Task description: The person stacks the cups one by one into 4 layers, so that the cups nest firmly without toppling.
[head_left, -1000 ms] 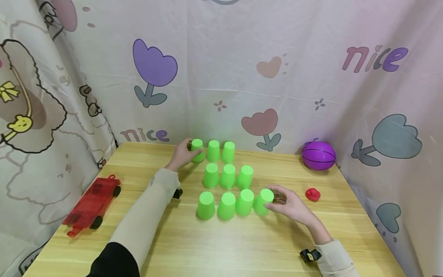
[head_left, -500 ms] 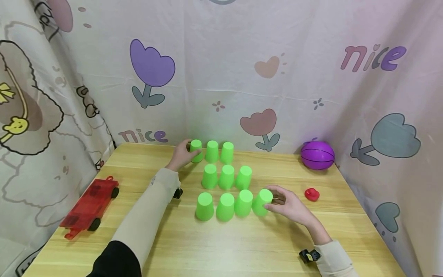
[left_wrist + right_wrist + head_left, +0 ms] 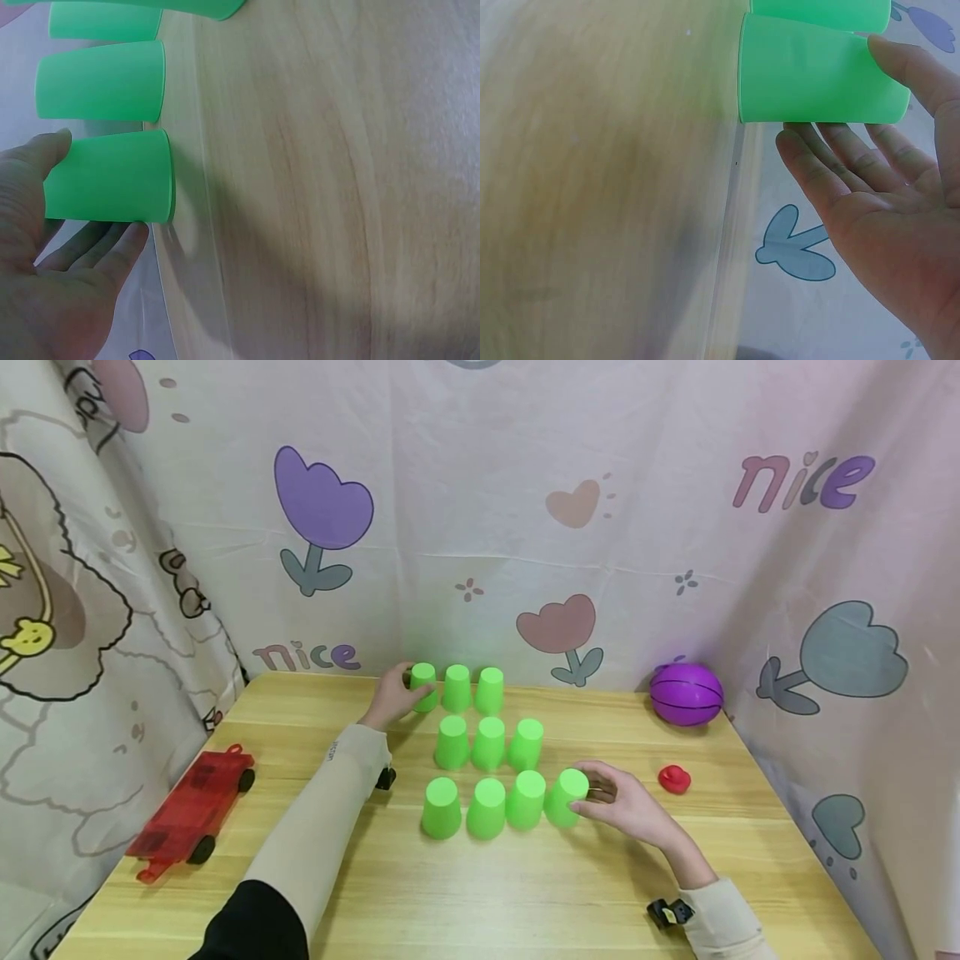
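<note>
Pinching, with the left grip, the left end cup of the back row: thumb on one side, fingers on the opposite side, base up and wide rim down at the tabletop. Pinching likewise, with the right grip, the right end cup of the front row, also base up.

Just right of the left grip, two more cups in line, with a narrow gap before the first. Between both grips, a middle row of three cups. Left of the right grip, three other cups, all rim down; hard to tell whether touching the pinched one.

Near the right grip, to its right, a small red toy; farther back on that side, a purple ball. Well left of the left grip and closer to the camera, a red toy car with black wheels. Beyond both grips, a printed curtain.
</note>
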Demonstrator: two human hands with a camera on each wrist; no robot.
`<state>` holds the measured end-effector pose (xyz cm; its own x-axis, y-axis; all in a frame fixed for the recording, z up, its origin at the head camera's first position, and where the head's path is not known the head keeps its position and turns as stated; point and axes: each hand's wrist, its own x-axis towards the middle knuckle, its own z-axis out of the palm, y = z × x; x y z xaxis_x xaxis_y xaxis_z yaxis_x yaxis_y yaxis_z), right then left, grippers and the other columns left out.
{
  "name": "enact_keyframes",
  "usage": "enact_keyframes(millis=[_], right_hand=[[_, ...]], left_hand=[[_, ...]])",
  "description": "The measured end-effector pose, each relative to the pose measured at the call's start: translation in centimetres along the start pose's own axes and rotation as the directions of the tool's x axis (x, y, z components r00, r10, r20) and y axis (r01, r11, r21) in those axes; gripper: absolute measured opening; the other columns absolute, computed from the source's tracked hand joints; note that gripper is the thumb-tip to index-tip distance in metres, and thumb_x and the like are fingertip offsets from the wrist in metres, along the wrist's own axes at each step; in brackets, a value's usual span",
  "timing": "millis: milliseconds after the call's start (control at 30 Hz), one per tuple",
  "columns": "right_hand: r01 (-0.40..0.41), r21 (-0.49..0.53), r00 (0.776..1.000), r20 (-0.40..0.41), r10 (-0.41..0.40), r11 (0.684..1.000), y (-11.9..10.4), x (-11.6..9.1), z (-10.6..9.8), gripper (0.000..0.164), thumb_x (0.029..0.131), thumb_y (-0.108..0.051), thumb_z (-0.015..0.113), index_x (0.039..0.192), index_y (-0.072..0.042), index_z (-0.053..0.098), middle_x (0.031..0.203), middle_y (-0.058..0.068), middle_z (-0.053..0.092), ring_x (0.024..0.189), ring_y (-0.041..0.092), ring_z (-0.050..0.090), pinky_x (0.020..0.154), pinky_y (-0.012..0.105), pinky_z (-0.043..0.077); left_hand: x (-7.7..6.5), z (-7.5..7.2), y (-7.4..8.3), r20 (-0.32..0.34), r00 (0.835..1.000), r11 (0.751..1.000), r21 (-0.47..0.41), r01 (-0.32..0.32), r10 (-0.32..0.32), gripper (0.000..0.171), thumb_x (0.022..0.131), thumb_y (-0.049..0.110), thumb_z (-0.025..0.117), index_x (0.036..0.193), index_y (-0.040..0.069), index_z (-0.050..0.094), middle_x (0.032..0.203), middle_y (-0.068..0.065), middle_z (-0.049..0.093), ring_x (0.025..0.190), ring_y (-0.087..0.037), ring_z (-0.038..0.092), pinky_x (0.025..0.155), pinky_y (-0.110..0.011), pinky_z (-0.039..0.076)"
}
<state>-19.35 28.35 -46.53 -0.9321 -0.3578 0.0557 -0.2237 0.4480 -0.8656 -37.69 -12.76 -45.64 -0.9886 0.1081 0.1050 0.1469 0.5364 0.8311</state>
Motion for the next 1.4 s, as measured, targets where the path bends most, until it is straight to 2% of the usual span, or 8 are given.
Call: enact_keyframes(millis=[467, 567, 767, 833, 933, 1167, 1400], right_hand=[[0.008, 0.002, 1.000, 0.004, -0.008, 1.000, 0.0, 0.0, 0.2, 0.059, 0.092, -0.022, 0.084, 0.142, -0.006, 0.059, 0.134, 0.012, 0.070, 0.128, 0.033, 0.067, 0.106, 0.024, 0.055], [0.008, 0.000, 1.000, 0.008, -0.008, 1.000, -0.1, 0.0, 0.2, 0.058, 0.092, -0.022, 0.084, 0.142, -0.006, 0.059, 0.134, 0.012, 0.070, 0.128, 0.033, 0.067, 0.107, 0.024, 0.055], [0.019, -0.009, 1.000, -0.007, -0.019, 1.000, -0.3, 0.0, -0.1, 0.059, 0.092, -0.021, 0.084, 0.143, -0.003, 0.059, 0.135, 0.014, 0.070, 0.126, 0.027, 0.068, 0.106, 0.021, 0.054], [0.025, -0.010, 0.999, -0.020, -0.026, 1.000, -0.6, 0.1, -0.4, 0.059, 0.091, -0.019, 0.084, 0.142, -0.003, 0.059, 0.135, 0.015, 0.070, 0.126, 0.026, 0.068, 0.106, 0.020, 0.054], [0.032, -0.021, 0.999, -0.041, -0.033, 0.999, -1.0, 0.2, -0.9, 0.059, 0.090, -0.017, 0.085, 0.141, -0.002, 0.060, 0.134, 0.016, 0.070, 0.125, 0.027, 0.069, 0.106, 0.023, 0.055], [0.024, -0.082, 0.998, -0.051, -0.028, 0.996, -2.1, 0.7, -2.1, 0.060, 0.092, -0.021, 0.084, 0.143, -0.003, 0.059, 0.134, 0.016, 0.069, 0.127, 0.034, 0.067, 0.109, 0.040, 0.057], [0.033, -0.085, 0.997, -0.061, -0.039, 0.996, -2.8, 1.8, -3.5, 0.057, 0.092, -0.020, 0.083, 0.142, -0.006, 0.059, 0.133, 0.014, 0.069, 0.126, 0.035, 0.068, 0.107, 0.040, 0.058]], left_hand=[[-0.3, -0.1, -0.6, 0.000, 1.000, 1.000, -0.013, -0.015, 0.015, 0.069, 0.101, 0.026, 0.072, 0.156, -0.004, 0.041, 0.142, -0.028, 0.059, 0.127, -0.043, 0.060, 0.109, -0.054, 0.055], [-0.3, -0.2, -0.7, 0.014, 1.000, 1.000, -0.022, -0.008, 0.009, 0.076, 0.101, 0.029, 0.072, 0.160, -0.002, 0.035, 0.143, -0.029, 0.057, 0.129, -0.044, 0.058, 0.111, -0.056, 0.053], [-0.6, -1.1, -0.5, 0.033, 0.999, 1.000, -0.011, -0.001, 0.001, 0.096, 0.101, 0.039, 0.072, 0.168, 0.005, 0.013, 0.161, -0.034, 0.038, 0.144, -0.051, 0.045, 0.119, -0.062, 0.044], [-0.8, -1.6, -0.4, 0.024, 1.000, 1.000, -0.013, -0.011, 0.011, 0.098, 0.100, 0.041, 0.072, 0.168, 0.006, 0.012, 0.163, -0.035, 0.036, 0.146, -0.052, 0.043, 0.119, -0.063, 0.044], [-1.2, -2.4, -0.3, 0.000, 1.000, 1.000, -0.008, -0.030, 0.030, 0.096, 0.100, 0.041, 0.073, 0.168, 0.006, 0.014, 0.160, -0.037, 0.039, 0.147, -0.052, 0.043, 0.119, -0.064, 0.043], [-2.7, -4.3, 0.1, -0.022, 0.998, 0.998, -0.005, -0.067, 0.067, 0.088, 0.101, 0.037, 0.071, 0.166, 0.006, 0.021, 0.156, -0.037, 0.043, 0.146, -0.053, 0.044, 0.120, -0.065, 0.042], [-4.7, -4.9, 1.1, -0.008, 0.991, 0.991, -0.011, -0.136, 0.136, 0.077, 0.101, 0.031, 0.071, 0.161, 0.004, 0.032, 0.148, -0.035, 0.053, 0.139, -0.051, 0.053, 0.117, -0.061, 0.046]])
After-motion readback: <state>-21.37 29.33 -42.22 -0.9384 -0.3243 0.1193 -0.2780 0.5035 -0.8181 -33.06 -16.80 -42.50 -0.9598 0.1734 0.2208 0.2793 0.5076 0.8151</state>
